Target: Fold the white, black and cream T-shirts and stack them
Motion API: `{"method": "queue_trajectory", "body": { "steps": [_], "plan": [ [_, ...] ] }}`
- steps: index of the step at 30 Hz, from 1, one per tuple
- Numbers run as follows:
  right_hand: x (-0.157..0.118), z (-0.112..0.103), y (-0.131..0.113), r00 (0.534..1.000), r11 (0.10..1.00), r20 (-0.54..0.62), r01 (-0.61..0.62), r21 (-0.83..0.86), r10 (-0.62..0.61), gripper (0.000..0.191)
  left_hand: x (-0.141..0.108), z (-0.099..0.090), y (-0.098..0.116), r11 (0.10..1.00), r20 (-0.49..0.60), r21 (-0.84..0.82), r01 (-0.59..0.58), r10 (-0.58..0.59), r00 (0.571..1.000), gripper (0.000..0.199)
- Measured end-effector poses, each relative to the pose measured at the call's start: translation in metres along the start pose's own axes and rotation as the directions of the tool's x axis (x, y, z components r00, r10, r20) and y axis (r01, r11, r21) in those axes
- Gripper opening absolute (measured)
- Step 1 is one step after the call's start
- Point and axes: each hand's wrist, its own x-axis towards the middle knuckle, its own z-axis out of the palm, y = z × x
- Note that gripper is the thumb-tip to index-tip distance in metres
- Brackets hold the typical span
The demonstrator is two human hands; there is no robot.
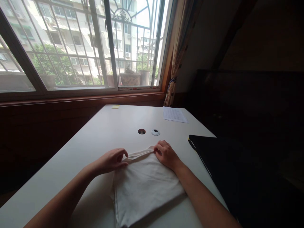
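A white cloth lies on the table in front of me, with soft wrinkles and a hem-like line down its left side. I cannot tell what kind of piece it is. At its far left corner is my left hand, index finger and thumb bent around the gathered far edge with a small gap showing between them. My right hand pinches the far right corner, fingers curled together. Between both hands the far edge runs in narrow folds, slanting up to the right. The cloth's near end passes below the view.
The white table carries a round hole with its loose cover beside it. Farther back are yellow sticky notes and printed papers. A dark flat item and a pen lie right. A barred window stands behind.
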Motion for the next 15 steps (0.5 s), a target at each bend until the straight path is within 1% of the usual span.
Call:
{"method": "queue_trajectory", "body": {
  "steps": [2, 4, 6, 7, 11, 15],
  "plan": [
    [0.0, -0.001, 0.0, 1.0, 1.0, 0.002, 0.002, 0.01, -0.002, 0.016, 0.003, 0.009, 0.0, 0.993, -0.047, 0.116, 0.01, -0.005, 0.999, 0.019],
    [0.0, -0.002, -0.001, 1.0, 1.0, 0.0, 0.005, 0.018, -0.005, 0.017, 0.005, 0.014, 0.0, 0.976, -0.072, 0.217, 0.007, 0.009, 0.997, 0.013],
    [0.0, -0.001, -0.001, 1.0, 1.0, -0.004, 0.007, 0.025, -0.007, 0.017, 0.006, 0.017, 0.001, 0.959, -0.084, 0.283, -0.002, 0.027, 0.996, 0.007],
    [0.0, -0.001, 0.0, 1.0, 1.0, -0.008, 0.009, 0.026, -0.009, 0.017, 0.006, 0.017, 0.002, 0.951, -0.093, 0.309, -0.007, 0.038, 0.995, 0.007],
    [0.0, 0.002, 0.002, 1.0, 1.0, -0.027, 0.012, 0.008, -0.012, 0.017, 0.005, 0.015, 0.002, 0.929, -0.131, 0.369, -0.019, 0.072, 0.989, 0.013],
    [0.0, 0.002, 0.001, 0.999, 1.0, -0.035, -0.003, -0.021, 0.002, 0.016, 0.005, 0.015, -0.001, 0.927, -0.144, 0.375, -0.001, 0.059, 0.988, 0.012]
  ]
}}
